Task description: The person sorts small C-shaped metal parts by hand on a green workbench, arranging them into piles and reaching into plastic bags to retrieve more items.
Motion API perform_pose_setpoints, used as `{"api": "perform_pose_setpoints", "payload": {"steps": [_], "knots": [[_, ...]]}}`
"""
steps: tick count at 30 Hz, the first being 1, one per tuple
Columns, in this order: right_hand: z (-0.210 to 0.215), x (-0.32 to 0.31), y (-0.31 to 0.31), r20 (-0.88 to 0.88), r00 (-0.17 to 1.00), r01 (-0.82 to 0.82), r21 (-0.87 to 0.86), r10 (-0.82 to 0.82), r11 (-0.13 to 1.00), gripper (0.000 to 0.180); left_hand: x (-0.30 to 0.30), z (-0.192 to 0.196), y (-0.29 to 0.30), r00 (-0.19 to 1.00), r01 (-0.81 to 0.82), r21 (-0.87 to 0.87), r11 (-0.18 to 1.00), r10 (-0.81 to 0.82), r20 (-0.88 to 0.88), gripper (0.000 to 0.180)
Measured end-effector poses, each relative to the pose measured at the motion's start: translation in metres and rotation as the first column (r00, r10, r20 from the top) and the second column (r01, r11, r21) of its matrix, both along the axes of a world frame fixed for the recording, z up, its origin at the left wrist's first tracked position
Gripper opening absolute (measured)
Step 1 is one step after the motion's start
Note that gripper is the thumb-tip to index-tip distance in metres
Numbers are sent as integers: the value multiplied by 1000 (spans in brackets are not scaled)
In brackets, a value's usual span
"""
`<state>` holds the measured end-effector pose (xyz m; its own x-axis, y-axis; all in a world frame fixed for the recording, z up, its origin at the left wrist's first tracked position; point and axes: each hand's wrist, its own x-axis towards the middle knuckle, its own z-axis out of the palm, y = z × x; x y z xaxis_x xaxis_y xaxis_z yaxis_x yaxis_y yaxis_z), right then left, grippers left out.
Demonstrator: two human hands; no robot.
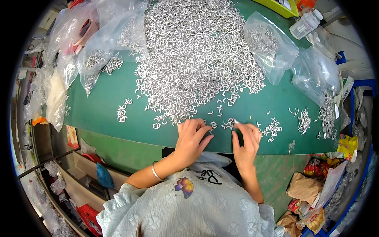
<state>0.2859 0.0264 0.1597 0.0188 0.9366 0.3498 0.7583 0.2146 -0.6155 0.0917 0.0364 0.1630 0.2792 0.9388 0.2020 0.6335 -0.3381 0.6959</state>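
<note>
A broad heap of small silver C-shaped metal pieces covers the middle of the green table. At the heap's near edge, my left hand rests over the tabletop, thumb and index finger bent and slightly apart beside a few loose pieces. My right hand is a little to the right. Its index fingertip touches a small cluster of pieces, and a gap shows between that finger and the thumb. Just right of it lies another little group of pieces.
Clear plastic bags with similar pieces lie at left and right. Smaller piles sit at the right edge and at left. A white bottle and yellow tray stand far right. Drawers are below left.
</note>
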Motion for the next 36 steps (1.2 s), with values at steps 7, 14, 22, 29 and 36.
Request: {"api": "perform_pose_setpoints", "payload": {"steps": [7,14,22,29,36], "knots": [[7,5,1,-106,994,-25,4,25,1000,39,12,-3,11,1000,11,123,992,-13,15,30],[7,14,-5,91,993,-66,-34,69,997,33,20,-5,17,996,62,168,984,-49,-81,34],[13,6,-29,-97,989,-124,-127,113,984,36,28,-4,1,989,142,126,982,-145,15,30],[7,0,-38,-235,965,-159,-152,121,976,48,21,-3,-9,984,167,41,985,-169,54,31],[8,6,-6,-178,977,-141,-111,120,984,46,34,-4,-8,918,397,152,905,-388,-88,38]]}}
